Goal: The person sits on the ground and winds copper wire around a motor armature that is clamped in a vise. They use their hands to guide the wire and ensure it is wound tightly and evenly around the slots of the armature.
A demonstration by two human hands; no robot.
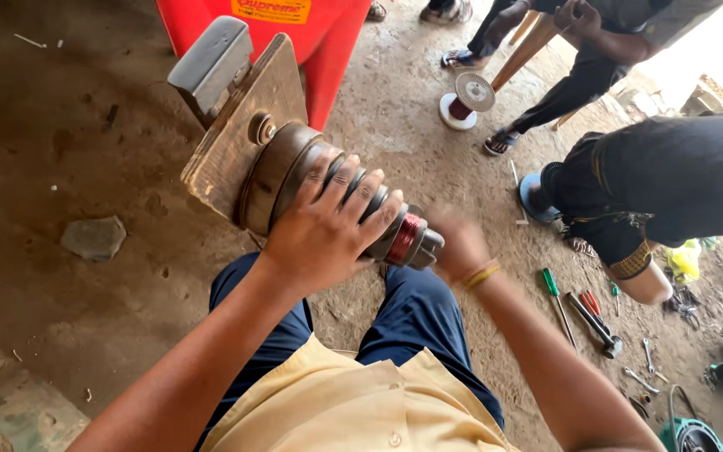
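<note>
Gripping the stepped winding former at frame centre, the left hand lies spread over its dark ridged barrel, fingers wrapped across the grooves. The right hand sits at the former's tip, at about 4 o'clock from the left hand, motion-blurred, so I cannot tell whether it is closed on anything. Copper wire fills the narrow end groove.

Former looks heavy, rigid and metal, bolted to a wooden board; best held round the thick barrel, not the wire (thin, easily nicked).

Red plastic chair at 12 o'clock carries a yellow rectangular label with red lettering. Wire spool at 1 o'clock on the dirt floor, tools at 4 o'clock.
</note>
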